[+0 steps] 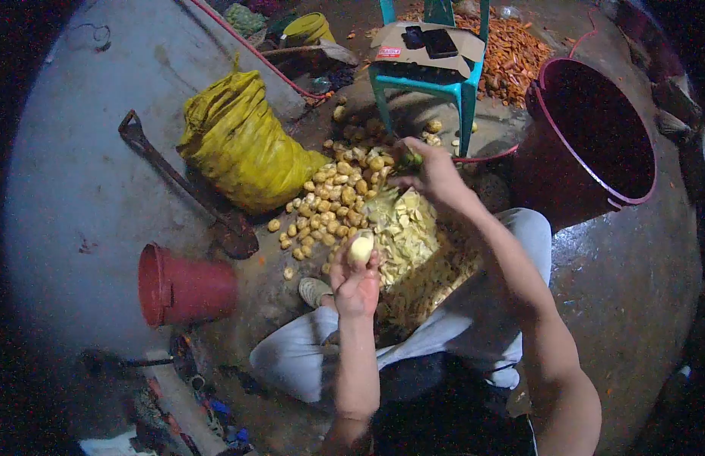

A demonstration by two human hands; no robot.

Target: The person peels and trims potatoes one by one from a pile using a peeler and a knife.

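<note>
My left hand (357,285) is closed round a peeled, pale potato (361,249), held up above my lap. Farther forward and to the right, my right hand (432,175) wraps round a green-handled tool (410,159); motion blurs it, so its working end is unclear. Between and below the hands lies a heap of pale yellow peelings (404,232), spreading toward my legs. Just beyond my left hand, many unpeeled brown potatoes (329,201) are spread on the floor.
A full yellow sack (242,144) leans behind the potatoes, with a shovel (177,178) beside it. A red bucket (189,285) lies tipped at left; a large dark-red tub (595,137) stands right. A green chair (421,85) holds cardboard and phones. Orange pieces (512,57) lie behind it.
</note>
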